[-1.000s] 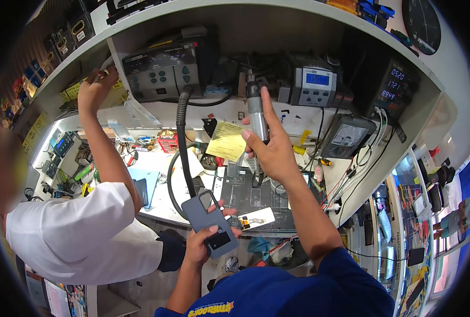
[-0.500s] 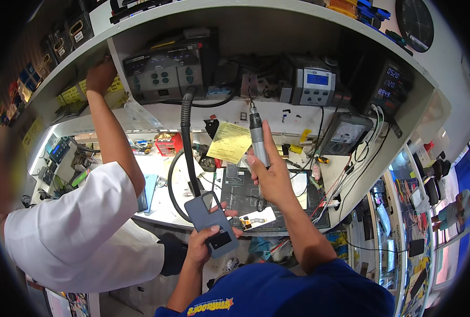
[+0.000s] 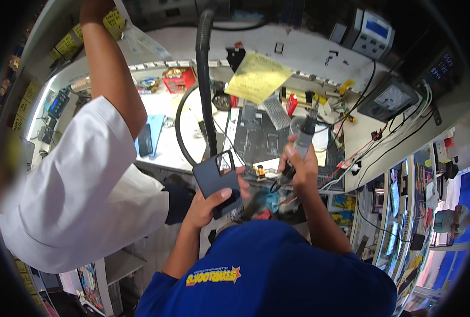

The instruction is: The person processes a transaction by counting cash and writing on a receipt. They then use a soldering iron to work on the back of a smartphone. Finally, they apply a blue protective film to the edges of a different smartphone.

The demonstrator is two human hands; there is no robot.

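Grey panel (image 3: 215, 180) sits clasped in the left hand (image 3: 204, 206), one tool (image 3: 304, 138) in the right hand (image 3: 303, 168). One hose (image 3: 205, 79) hangs beyond.

A mat (image 3: 258, 138) is lying on the bench (image 3: 160, 107), a box (image 3: 179, 82) sitting at its ten o'clock, a meter (image 3: 389, 101) at two.
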